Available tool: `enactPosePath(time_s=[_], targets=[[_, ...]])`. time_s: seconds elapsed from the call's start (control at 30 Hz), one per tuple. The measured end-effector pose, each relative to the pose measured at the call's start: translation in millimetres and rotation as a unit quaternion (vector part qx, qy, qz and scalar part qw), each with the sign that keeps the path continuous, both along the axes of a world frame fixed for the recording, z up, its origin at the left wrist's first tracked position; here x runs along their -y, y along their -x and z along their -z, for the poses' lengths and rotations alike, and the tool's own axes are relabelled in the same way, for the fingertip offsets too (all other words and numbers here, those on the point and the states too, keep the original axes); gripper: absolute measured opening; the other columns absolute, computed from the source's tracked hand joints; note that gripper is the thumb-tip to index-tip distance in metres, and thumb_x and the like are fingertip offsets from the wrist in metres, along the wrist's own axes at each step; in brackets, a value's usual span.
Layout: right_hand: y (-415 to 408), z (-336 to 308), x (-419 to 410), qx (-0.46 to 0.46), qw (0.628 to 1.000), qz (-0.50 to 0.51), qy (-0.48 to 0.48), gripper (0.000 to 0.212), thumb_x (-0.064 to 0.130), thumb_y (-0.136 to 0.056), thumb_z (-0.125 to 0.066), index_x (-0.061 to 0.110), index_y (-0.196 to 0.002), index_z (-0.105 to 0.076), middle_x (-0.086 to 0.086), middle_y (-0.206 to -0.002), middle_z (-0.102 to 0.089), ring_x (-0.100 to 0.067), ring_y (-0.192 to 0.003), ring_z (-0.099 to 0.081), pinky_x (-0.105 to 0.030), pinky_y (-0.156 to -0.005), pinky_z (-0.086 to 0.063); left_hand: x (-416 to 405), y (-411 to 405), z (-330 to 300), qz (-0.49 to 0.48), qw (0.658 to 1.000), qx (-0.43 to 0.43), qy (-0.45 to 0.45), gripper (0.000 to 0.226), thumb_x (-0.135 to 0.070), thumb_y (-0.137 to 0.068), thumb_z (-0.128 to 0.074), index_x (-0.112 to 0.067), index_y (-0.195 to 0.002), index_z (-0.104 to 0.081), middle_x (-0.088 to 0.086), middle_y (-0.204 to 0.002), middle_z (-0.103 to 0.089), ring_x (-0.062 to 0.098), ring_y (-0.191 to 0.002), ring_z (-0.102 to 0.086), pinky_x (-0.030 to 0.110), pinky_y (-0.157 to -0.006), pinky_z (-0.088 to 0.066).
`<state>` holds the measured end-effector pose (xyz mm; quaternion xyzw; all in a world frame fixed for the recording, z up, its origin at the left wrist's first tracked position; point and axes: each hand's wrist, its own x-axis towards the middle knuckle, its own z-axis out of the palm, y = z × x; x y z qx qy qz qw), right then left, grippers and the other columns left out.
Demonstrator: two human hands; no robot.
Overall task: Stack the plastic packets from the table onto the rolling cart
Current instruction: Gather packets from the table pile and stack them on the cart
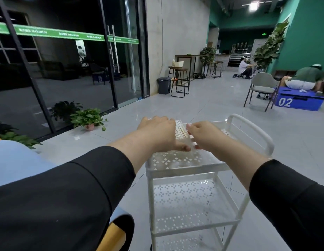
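pale grey tiled floor [202, 105], dark glass doors [67, 69] with a green strip on the left, bare concrete wall [175, 33], green wall [309, 33] on the right; bar stools [180, 82], grey bin [164, 85], potted plants [87, 118], grey chair [262, 87], ceiling lamp [254, 5] lit

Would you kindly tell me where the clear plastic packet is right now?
In the head view, centre frame, the clear plastic packet is held between the left hand and right hand, above the white perforated rolling cart's top tray.

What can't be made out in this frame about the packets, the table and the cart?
Head view only:
- Plastic packets: count unreadable; left hand and right hand cover both ends.
- Whether they touch the cart's top tray: hidden by the hands.
- Table: cut off at the left edge, its top unseen.
- Cart wheels: cut off by the bottom edge.
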<state>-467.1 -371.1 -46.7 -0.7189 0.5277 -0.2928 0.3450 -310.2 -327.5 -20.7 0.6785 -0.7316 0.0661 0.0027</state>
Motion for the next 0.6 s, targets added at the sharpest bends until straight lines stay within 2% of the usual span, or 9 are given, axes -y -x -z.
enactPosePath(time_s=[0.1, 0.2, 0.23, 0.33, 0.43, 0.6], targets=[[3, 4, 0, 0.044, 0.999, -0.001, -0.016, 0.043, 0.038, -0.104, -0.045, 0.001, -0.105, -0.066, -0.018, -0.101, -0.071, -0.03, -0.083, -0.068, -0.061, -0.091, -0.053, 1, 1, 1, -0.006, 1.0, 0.0, 0.029, 0.078, -0.085, -0.078, -0.052, -0.022, -0.125, -0.053, 0.0, -0.122, -0.061, 0.026, -0.113, -0.055, 0.044, -0.087, -0.037], [7, 6, 2, 0.067, 0.997, 0.001, -0.028, 0.034, 0.035, -0.101, -0.048, 0.015, -0.091, -0.074, -0.015, -0.105, -0.072, -0.039, -0.098, -0.07, -0.06, -0.09, -0.055, -1, 6, 2, 0.013, 0.999, -0.02, 0.032, 0.081, -0.089, -0.073, -0.053, -0.023, -0.12, -0.05, -0.003, -0.117, -0.059, 0.024, -0.111, -0.053, 0.045, -0.091, -0.04], [7, 5, 2, 0.077, 0.997, 0.001, -0.031, 0.033, 0.032, -0.101, -0.049, 0.015, -0.088, -0.074, -0.013, -0.106, -0.072, -0.037, -0.102, -0.069, -0.058, -0.09, -0.056, -2, 9, 2, 0.02, 0.999, -0.025, 0.036, 0.081, -0.089, -0.072, -0.054, -0.024, -0.119, -0.049, -0.005, -0.115, -0.058, 0.023, -0.111, -0.052, 0.045, -0.092, -0.039], [8, 4, 4, 0.102, 0.994, 0.0, -0.041, 0.029, 0.025, -0.101, -0.049, 0.013, -0.092, -0.073, -0.005, -0.104, -0.072, -0.03, -0.103, -0.07, -0.052, -0.094, -0.056, 0, 18, 2, 0.021, 0.999, -0.012, 0.036, 0.082, -0.086, -0.074, -0.056, -0.023, -0.127, -0.049, -0.003, -0.119, -0.057, 0.024, -0.116, -0.051, 0.044, -0.093, -0.036], [10, 5, 6, 0.091, 0.995, -0.004, -0.031, 0.028, 0.027, -0.102, -0.048, 0.018, -0.095, -0.073, 0.005, -0.101, -0.073, -0.019, -0.097, -0.071, -0.047, -0.098, -0.054, 7, 19, 3, 0.009, 0.999, 0.004, 0.03, 0.079, -0.084, -0.077, -0.055, -0.025, -0.13, -0.049, -0.002, -0.122, -0.057, 0.024, -0.12, -0.051, 0.042, -0.09, -0.035], [15, 5, 6, 0.081, 0.997, -0.006, -0.017, 0.028, 0.028, -0.102, -0.048, 0.019, -0.096, -0.074, 0.006, -0.102, -0.074, -0.013, -0.095, -0.072, -0.045, -0.1, -0.053, 9, 14, 5, 0.018, 0.999, -0.003, 0.03, 0.08, -0.087, -0.072, -0.057, -0.031, -0.129, -0.05, -0.005, -0.121, -0.058, 0.023, -0.117, -0.053, 0.041, -0.088, -0.035]])
